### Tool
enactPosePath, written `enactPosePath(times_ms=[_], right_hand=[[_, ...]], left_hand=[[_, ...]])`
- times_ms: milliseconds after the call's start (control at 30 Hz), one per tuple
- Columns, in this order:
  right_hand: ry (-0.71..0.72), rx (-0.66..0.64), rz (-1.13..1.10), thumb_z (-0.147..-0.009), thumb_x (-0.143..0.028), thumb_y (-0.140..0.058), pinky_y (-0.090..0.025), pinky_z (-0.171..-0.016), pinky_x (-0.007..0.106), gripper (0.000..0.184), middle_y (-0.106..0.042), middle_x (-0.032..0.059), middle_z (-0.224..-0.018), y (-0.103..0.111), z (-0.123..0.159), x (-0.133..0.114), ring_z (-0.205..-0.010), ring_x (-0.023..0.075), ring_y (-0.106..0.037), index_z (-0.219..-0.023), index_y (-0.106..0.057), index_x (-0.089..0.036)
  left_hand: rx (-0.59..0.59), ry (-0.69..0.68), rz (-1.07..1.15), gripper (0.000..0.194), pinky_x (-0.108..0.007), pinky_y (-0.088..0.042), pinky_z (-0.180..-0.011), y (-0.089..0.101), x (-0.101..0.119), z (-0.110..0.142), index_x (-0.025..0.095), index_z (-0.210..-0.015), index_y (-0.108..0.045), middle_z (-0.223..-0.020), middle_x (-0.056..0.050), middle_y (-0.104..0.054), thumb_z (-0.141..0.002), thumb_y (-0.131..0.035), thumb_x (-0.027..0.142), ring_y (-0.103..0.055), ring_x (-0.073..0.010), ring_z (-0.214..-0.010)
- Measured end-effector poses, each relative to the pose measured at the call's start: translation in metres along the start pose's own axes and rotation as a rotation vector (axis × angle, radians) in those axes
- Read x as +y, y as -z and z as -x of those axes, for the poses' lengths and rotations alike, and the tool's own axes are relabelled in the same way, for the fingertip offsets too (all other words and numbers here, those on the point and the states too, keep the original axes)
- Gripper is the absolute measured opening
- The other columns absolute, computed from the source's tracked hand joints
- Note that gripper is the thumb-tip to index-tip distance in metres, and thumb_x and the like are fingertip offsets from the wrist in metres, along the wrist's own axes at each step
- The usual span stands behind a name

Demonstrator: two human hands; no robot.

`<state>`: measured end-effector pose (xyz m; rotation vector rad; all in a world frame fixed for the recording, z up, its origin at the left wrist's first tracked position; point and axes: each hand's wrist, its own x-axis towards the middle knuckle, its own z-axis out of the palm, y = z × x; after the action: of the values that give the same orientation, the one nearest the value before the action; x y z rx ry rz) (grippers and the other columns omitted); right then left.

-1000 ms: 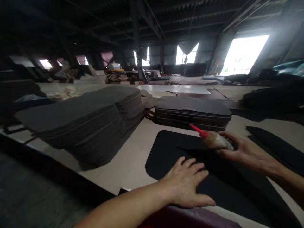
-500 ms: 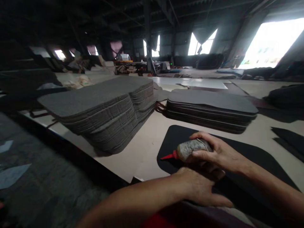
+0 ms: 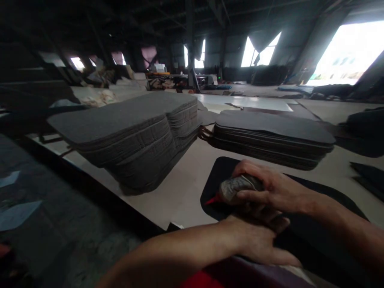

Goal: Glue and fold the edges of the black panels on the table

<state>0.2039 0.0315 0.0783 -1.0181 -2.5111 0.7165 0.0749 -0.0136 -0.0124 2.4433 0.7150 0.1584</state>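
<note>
One small squeeze bottle (image 3: 238, 187), clasped in the right hand (image 3: 270, 188) above the left end of a black panel (image 3: 222, 170), tilted with its red nozzle (image 3: 213, 199) down and leftward, presumably to bring the tip close to the panel's surface. Fingers wrapped around the body, thumb along the near side, likely for both squeezing and aiming. Contact between tip and panel impossible to tell in such dim light. Bottle mottled grey and brown, scuffed and smudged as if from much handling; nozzle slim, tapered, brightest colour close by. Panel matte and dark, lying flat, round-cornered, partly hidden under both arms. Below the right hand, the left hand (image 3: 255, 240) laid palm down on the panel, thumb stretched outward, fingers partly covered; no grasp visible, probably a flat press against sliding. Farther out, a pale desk (image 3: 180, 180) under it all. Near the panel's far edge, a low stack (image 3: 276, 124) of dark grey sheets, apparently set within easy reach; to the left, a taller stack (image 3: 129, 120), stepped along its side, perhaps from separate bundles piled together. Between both stacks, brown loops (image 3: 205, 133). Toward the right edge, dark flat pieces (image 3: 369, 178). Down on the floor at left, pale papers (image 3: 22, 214).
</note>
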Motion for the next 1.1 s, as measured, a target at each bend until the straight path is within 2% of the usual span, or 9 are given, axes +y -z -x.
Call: enactPosePath(times_ms=[67, 167, 333, 500, 767, 967, 1100], right_hand=[[0.073, -0.013, 0.074, -0.087, -0.048, -0.068, -0.046, -0.081, 0.031, 0.03, -0.061, 0.001, -0.102, 0.005, -0.005, -0.006, -0.094, 0.0203, -0.058, -0.105, -0.061, -0.025], [0.103, -0.032, 0.118, -0.089, -0.045, -0.066, -0.045, -0.08, 0.031, 0.027, -0.061, 0.0014, -0.101, 0.008, -0.012, -0.01, -0.093, 0.0201, -0.058, -0.104, -0.061, -0.024], [0.126, 0.037, 0.217, -0.089, -0.04, -0.065, -0.043, -0.083, 0.032, 0.024, -0.06, 0.0028, -0.105, 0.012, -0.024, 0.002, -0.097, 0.0211, -0.057, -0.107, -0.059, -0.024], [0.101, 0.132, 0.346, -0.089, -0.035, -0.063, -0.042, -0.082, 0.032, 0.021, -0.059, 0.0046, -0.105, 0.021, -0.037, 0.024, -0.097, 0.0221, -0.057, -0.105, -0.058, -0.022], [0.003, 0.224, 0.473, -0.088, -0.032, -0.063, -0.041, -0.08, 0.033, 0.021, -0.058, 0.0054, -0.105, 0.034, -0.056, 0.06, -0.095, 0.0221, -0.056, -0.104, -0.056, -0.02], [-0.045, 0.271, 0.502, -0.086, -0.027, -0.062, -0.041, -0.081, 0.032, 0.023, -0.058, 0.007, -0.108, 0.04, -0.063, 0.073, -0.097, 0.0228, -0.056, -0.106, -0.056, -0.019], [-0.09, 0.257, 0.531, -0.082, -0.025, -0.063, -0.039, -0.076, 0.03, 0.023, -0.06, 0.0062, -0.105, 0.052, -0.054, 0.073, -0.093, 0.0216, -0.056, -0.104, -0.057, -0.02]], left_hand=[[0.004, 0.002, 0.029, 0.087, -0.058, -0.012, -0.122, -0.002, -0.001, 0.001, 0.021, -0.156, -0.025, -0.167, -0.002, -0.014, -0.088, -0.035, 0.075, -0.003, -0.0399, -0.152], [-0.008, 0.014, 0.059, 0.089, -0.057, -0.01, -0.123, -0.003, -0.002, 0.0, 0.022, -0.156, -0.024, -0.167, -0.001, -0.012, -0.087, -0.032, 0.078, -0.004, -0.0385, -0.152], [0.028, -0.05, -0.008, 0.094, -0.058, 0.001, -0.123, -0.003, -0.002, -0.004, 0.017, -0.154, -0.029, -0.165, -0.01, -0.02, -0.087, -0.022, 0.083, -0.004, -0.0327, -0.153], [0.102, -0.109, -0.08, 0.091, -0.06, -0.005, -0.122, -0.004, -0.005, -0.006, 0.014, -0.15, -0.037, -0.161, -0.014, -0.03, -0.089, -0.024, 0.08, -0.012, -0.0347, -0.152], [0.088, -0.103, 0.072, 0.092, -0.056, 0.007, -0.123, -0.003, -0.004, -0.002, 0.015, -0.152, -0.033, -0.163, -0.013, -0.026, -0.088, -0.03, 0.081, -0.005, -0.0314, -0.153], [0.091, -0.099, 0.059, 0.09, -0.057, 0.004, -0.124, 0.001, -0.006, -0.002, 0.018, -0.152, -0.033, -0.162, -0.013, -0.028, -0.087, -0.034, 0.08, -0.01, -0.0329, -0.153], [0.077, -0.063, 0.034, 0.09, -0.058, 0.001, -0.124, 0.006, -0.001, -0.001, 0.022, -0.152, -0.034, -0.162, -0.011, -0.029, -0.086, -0.035, 0.082, -0.013, -0.0321, -0.153]])
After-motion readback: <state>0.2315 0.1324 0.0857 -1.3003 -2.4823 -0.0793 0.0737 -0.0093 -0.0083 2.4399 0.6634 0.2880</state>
